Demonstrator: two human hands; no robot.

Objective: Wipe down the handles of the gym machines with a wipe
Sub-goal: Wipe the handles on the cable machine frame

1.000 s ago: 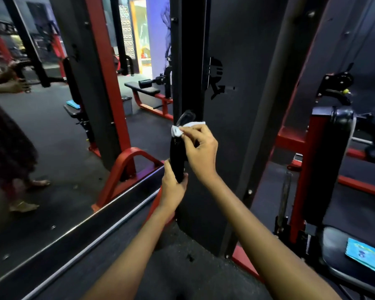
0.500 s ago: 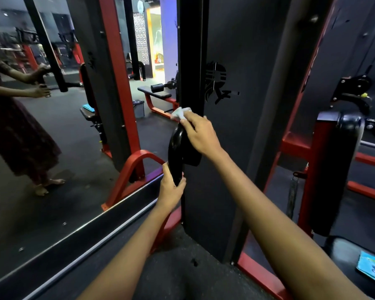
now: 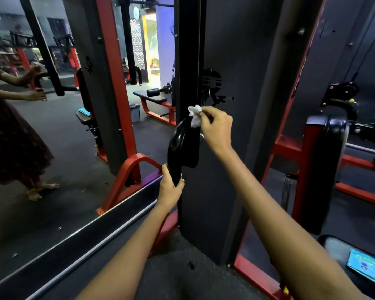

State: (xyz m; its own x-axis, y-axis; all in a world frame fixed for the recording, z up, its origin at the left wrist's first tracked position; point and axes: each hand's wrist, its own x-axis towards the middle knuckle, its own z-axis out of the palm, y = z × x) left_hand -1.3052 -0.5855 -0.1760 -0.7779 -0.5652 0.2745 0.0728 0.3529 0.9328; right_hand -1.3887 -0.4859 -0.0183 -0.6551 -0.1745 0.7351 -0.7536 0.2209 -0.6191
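Head cam: the handle [image 3: 175, 152] is a glossy black curved grip, smooth like hard plastic, hanging in front of the matte dark machine panel [image 3: 236, 61]; left hand [image 3: 170, 188] has fingers curled round its bottom end; right hand [image 3: 217, 128] pinches a crumpled white wipe [image 3: 194, 115] between thumb and fingertips, right at the handle's top; red steel frame [image 3: 128, 169] and a mirror [image 3: 41, 148] off to the left.

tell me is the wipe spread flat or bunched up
Bunched up. The white wipe sticks out crumpled from the pinching fingertips of the right hand, at the top of the black handle.
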